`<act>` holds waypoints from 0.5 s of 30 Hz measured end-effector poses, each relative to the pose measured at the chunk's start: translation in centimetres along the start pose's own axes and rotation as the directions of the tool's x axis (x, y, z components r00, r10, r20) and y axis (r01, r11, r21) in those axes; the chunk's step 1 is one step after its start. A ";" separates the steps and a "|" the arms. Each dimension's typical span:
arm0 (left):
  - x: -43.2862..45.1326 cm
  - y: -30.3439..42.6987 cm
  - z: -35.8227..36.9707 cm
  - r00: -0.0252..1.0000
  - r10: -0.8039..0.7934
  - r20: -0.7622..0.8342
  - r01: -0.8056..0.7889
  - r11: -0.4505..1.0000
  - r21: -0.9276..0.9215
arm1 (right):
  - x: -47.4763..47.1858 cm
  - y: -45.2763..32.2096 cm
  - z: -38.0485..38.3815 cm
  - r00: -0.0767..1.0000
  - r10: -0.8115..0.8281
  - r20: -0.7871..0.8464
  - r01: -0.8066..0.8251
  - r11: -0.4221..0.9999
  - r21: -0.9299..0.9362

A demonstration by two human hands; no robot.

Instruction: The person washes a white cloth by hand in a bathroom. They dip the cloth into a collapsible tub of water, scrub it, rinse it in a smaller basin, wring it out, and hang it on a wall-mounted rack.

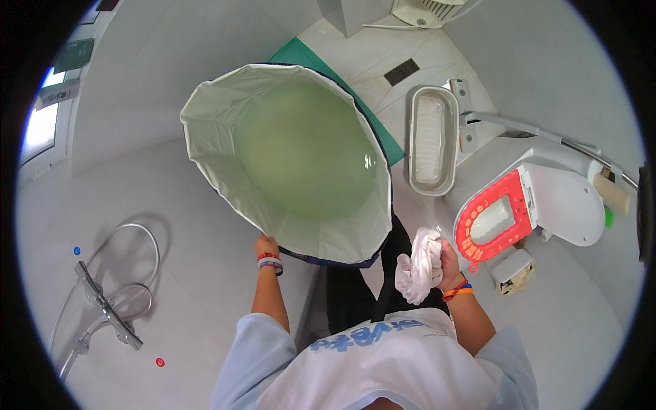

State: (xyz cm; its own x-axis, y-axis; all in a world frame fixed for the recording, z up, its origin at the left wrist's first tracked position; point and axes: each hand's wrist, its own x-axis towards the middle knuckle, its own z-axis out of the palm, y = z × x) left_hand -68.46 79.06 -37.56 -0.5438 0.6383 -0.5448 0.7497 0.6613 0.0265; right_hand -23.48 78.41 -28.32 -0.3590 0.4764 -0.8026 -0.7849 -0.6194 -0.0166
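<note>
A large fabric tub with a pale lining and dark blue outside stands before me, holding cloudy greenish water. My left hand grips its near rim, fingers closed over the edge. To the right of the tub, my right hand holds a bunched white cloth in the air, close to my body. Folds of the cloth hang below the fingers, and it does not touch the tub.
A green mat lies under the tub. On the right are a white plastic basin, a toilet with a red seat cover and a small bin. A shower mixer with its hose is on the left wall. A floor drain lies beyond.
</note>
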 end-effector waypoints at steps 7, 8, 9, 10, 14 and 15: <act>0.8 -7.8 0.6 0.958 -0.198 0.209 0.224 0.968 -0.110 | -0.6 0.7 -1.8 0.987 0.088 0.132 -0.072 0.990 -0.125; 0.2 -6.5 -0.7 0.949 -0.200 0.242 0.240 0.959 -0.148 | -0.9 0.6 -0.2 0.956 0.164 0.242 -0.144 0.984 -0.101; -0.4 -5.8 -1.1 0.975 -0.203 0.089 0.212 0.971 -0.108 | -0.7 0.9 -0.5 0.956 0.211 0.204 -0.165 0.961 -0.222; -1.2 -4.9 -1.4 0.980 -0.187 -0.064 0.183 0.981 -0.066 | -0.6 1.0 -0.7 0.956 0.247 0.158 -0.182 0.924 -0.337; -4.8 1.6 -1.7 0.903 0.090 -0.420 -0.169 0.973 -0.155 | -0.8 1.4 1.1 0.937 0.345 0.048 -0.267 0.801 -0.536; -6.2 3.9 -1.9 0.869 0.174 -0.463 -0.309 0.921 -0.235 | -1.2 1.2 0.9 0.945 0.323 0.060 -0.244 0.811 -0.532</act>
State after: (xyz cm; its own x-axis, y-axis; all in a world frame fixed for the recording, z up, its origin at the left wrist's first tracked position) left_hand -62.90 78.39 -32.47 -0.5172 0.8521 -0.0807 0.7704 0.5045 0.3898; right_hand -24.44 77.62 -26.82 -0.6227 0.2873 -0.7278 -0.2806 -0.9503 -0.1350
